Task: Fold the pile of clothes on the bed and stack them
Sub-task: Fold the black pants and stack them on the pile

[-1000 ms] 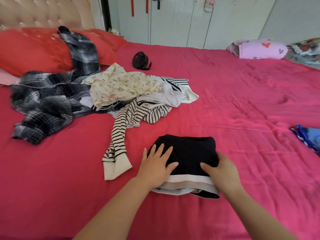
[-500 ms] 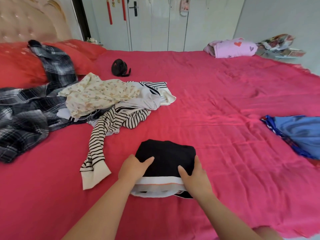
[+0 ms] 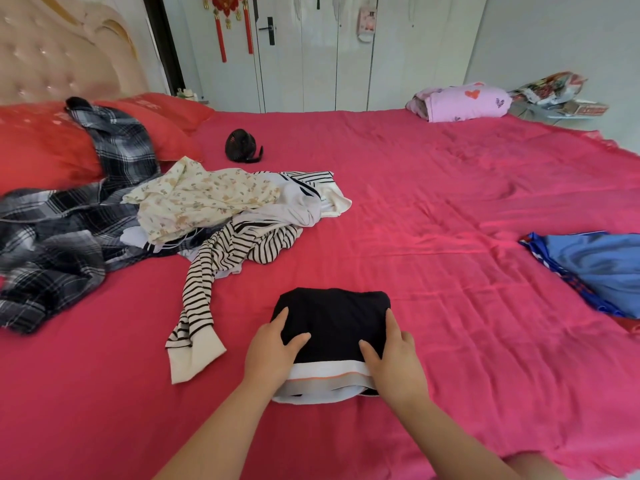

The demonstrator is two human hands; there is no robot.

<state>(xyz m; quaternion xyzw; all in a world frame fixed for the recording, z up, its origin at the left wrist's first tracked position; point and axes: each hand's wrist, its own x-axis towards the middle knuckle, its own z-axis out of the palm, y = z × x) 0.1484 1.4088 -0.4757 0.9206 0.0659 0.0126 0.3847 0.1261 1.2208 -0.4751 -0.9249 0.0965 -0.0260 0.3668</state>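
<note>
A: Fingers first. What do we put down?

B: We mark the left hand as gripping the left side of the folded black garment. The thumb lies on top, the index finger runs along the edge, and the other fingers curl down the side, out of view.

A: And the other one?

B: The right hand mirrors it, with the thumb on the black cloth and the fingers wrapped round the right edge. So we log both as grasping.

A: Pose?

B: Both forearms reach forward from the bottom of the view. The palms face inward with the bundle between them, and the heels of the hands cover the ends of its white waistband.

A: Where does the bundle sit?

B: Near us on the pink bed sheet. The unfolded pile is well apart, up and to the left. We see a striped top, a floral garment and a plaid shirt. We also note a blue garment at the right edge.
</note>
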